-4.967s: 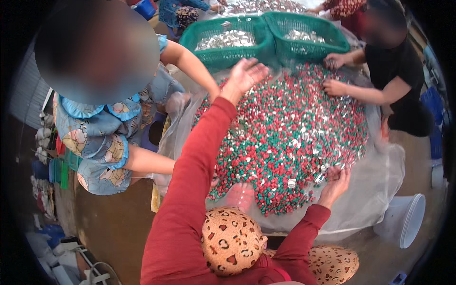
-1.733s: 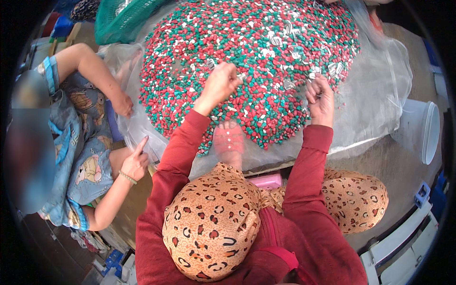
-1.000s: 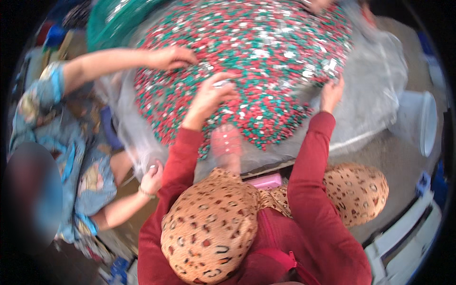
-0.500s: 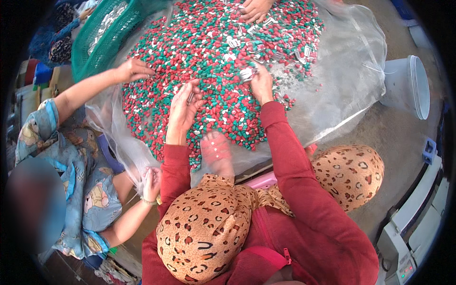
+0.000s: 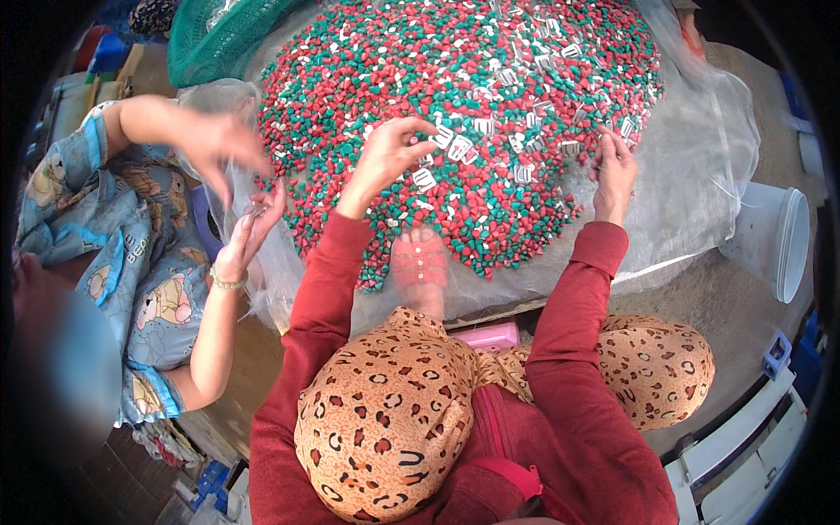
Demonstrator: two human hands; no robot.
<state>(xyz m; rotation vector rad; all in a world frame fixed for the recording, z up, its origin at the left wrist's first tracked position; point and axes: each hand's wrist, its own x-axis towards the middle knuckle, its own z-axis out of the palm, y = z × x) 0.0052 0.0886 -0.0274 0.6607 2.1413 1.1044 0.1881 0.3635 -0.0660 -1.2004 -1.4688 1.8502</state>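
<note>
A wide pile of small red, green and white pebble-like pieces is spread in front of me, with white plastic buckles scattered over it. My left hand is over the middle of the pile, thumb and forefinger closed at the edge of a white buckle. Another buckle lies right beside it, and one more sits just below the fingers. Toward the pile's right side, my right hand is closed in a pinch; what its fingertips hold is too small to make out.
A translucent sheet lies under the pile. At left, a co-worker's blurred hand hovers above their other hand, which holds something small. A green basket stands far left, a white bucket at right. My sandalled foot touches the pile's near edge.
My right hand has moved right, away from the white buckles it held. My left hand has turned over and reached further right. The co-worker's hands came together; a hand at the far edge left view.
</note>
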